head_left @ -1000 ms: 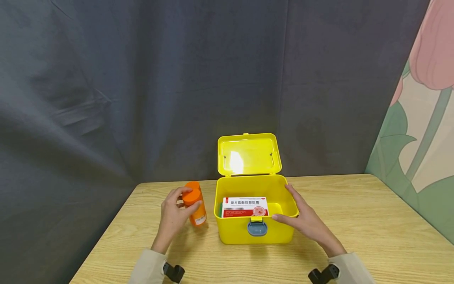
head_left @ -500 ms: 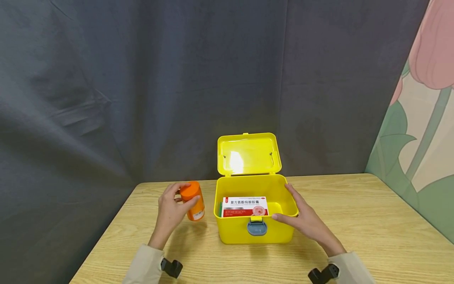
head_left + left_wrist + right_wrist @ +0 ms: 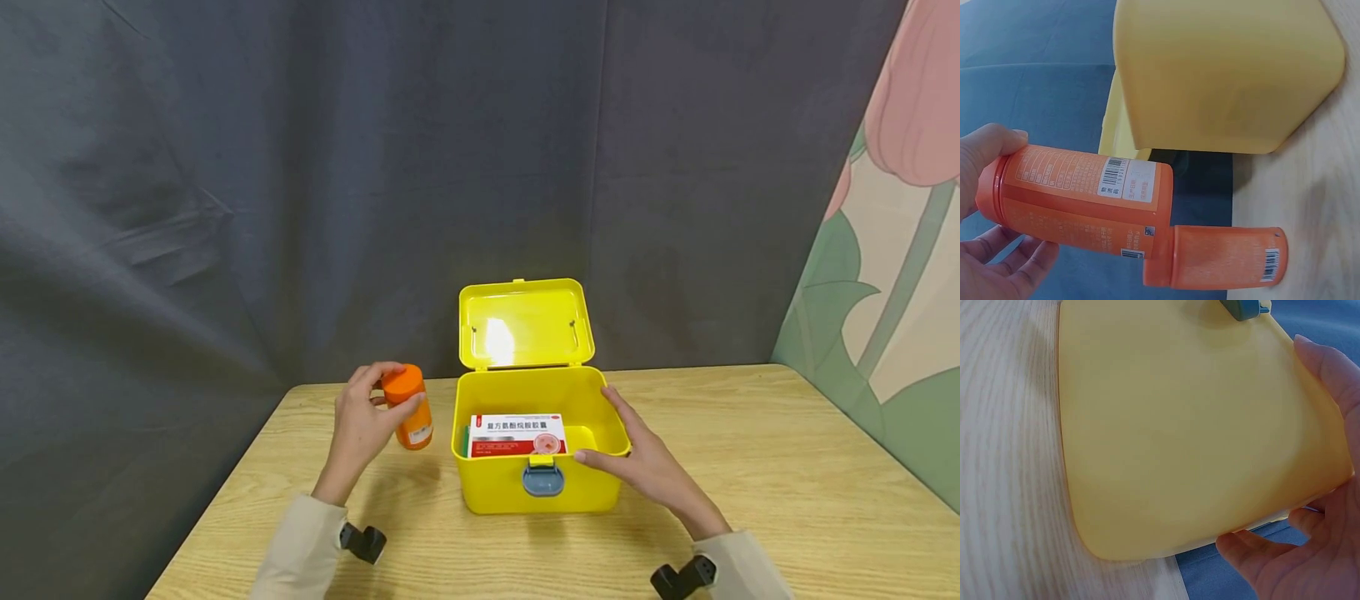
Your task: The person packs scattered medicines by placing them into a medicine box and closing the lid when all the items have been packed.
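Observation:
An orange pill bottle (image 3: 414, 417) is pinched near its cap by my left hand (image 3: 363, 425), left of the yellow box (image 3: 495, 492). It is raised over the table; its printed label and barcode show in the left wrist view. A second orange bottle (image 3: 1229, 256) stands on the table beyond it, hidden behind the first in the head view. My right hand (image 3: 652, 467) holds the box's front right corner, thumb on the front rim and fingers along the right side. Inside the box, at the left, lies a white and red medicine carton (image 3: 517, 427) with a green edge behind it.
The box lid (image 3: 527, 325) stands open at the back. A blue-grey latch (image 3: 543, 480) hangs at the box front. Behind the wooden table (image 3: 750, 467) hangs a dark curtain (image 3: 450, 167), with a flower-painted wall (image 3: 900, 275) to the right.
My left hand has shifted the bottle a little left, then up and away, so it now covers the second bottle, whose cap showed before. The right hand and box stay put.

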A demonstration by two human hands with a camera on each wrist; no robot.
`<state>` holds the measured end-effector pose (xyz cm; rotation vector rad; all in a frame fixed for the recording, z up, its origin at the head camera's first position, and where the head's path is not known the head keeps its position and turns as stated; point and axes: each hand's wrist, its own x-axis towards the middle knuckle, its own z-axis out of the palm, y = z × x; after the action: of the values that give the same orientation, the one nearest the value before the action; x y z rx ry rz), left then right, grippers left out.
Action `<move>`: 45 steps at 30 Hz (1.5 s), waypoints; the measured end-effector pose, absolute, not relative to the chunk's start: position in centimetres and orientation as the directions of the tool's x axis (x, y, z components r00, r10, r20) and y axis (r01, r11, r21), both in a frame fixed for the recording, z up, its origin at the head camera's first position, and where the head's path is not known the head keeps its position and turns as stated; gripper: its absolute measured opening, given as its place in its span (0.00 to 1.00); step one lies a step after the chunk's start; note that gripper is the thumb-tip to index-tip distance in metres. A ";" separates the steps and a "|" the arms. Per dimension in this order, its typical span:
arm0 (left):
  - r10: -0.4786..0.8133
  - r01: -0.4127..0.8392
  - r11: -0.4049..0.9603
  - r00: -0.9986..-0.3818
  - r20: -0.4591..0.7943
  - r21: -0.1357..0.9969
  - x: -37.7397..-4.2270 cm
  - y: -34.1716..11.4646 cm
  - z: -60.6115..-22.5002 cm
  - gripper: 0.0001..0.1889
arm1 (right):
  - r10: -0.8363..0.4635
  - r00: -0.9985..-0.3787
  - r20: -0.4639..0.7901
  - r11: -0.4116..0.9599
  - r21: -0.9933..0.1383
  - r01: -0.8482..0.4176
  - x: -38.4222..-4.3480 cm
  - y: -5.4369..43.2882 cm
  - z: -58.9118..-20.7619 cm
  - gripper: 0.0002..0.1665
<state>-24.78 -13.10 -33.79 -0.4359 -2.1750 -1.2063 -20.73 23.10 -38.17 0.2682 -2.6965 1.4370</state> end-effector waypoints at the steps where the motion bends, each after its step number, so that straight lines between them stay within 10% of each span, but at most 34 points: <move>1: -0.003 0.546 0.532 -0.763 0.646 0.647 -24.8 -13.1 -33.6 0.19 | -0.118 -0.982 0.150 0.548 -0.815 -0.190 -20.7 23.1 -38.1 0.63; 45: 0.133 0.611 0.496 -0.756 0.641 0.617 -24.9 -9.3 -29.5 0.21 | -0.116 -0.981 0.154 0.546 -0.815 -0.193 -20.6 23.0 -38.1 0.63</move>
<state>-24.95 -9.27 -29.54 -0.6101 -2.2214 -1.2094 -20.64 22.97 -38.07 0.2695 -2.6896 1.4333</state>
